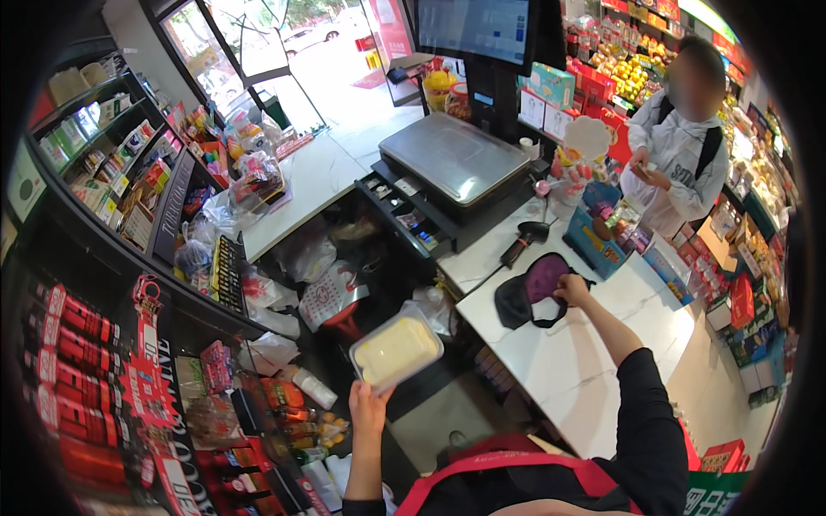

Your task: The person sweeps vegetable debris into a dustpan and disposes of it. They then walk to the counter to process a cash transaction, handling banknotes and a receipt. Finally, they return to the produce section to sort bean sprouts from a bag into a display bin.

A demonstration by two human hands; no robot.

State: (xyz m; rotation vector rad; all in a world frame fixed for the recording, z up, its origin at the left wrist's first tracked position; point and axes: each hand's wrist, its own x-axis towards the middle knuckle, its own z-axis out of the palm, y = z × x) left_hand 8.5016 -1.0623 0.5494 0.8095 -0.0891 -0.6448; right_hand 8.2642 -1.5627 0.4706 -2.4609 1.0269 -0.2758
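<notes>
My left hand (369,407) holds one end of a clear plastic tub (397,351) with pale yellow contents, raised above the dark space beside the counter. My right hand (572,290) grips the edge of a black cap (514,302), its purple lining (545,277) facing up. The cap lies on the white marble-patterned counter (535,374). Just behind it rests a black handheld barcode scanner (526,244); its cable runs along the counter.
A flat metal weighing scale (455,158) stands beyond an open cash drawer (403,216), below a monitor (474,32). A blue display box (597,235) holds small packaged goods. Across the counter stands a person in a white jacket (677,161). Stocked shelves (110,155) line the left.
</notes>
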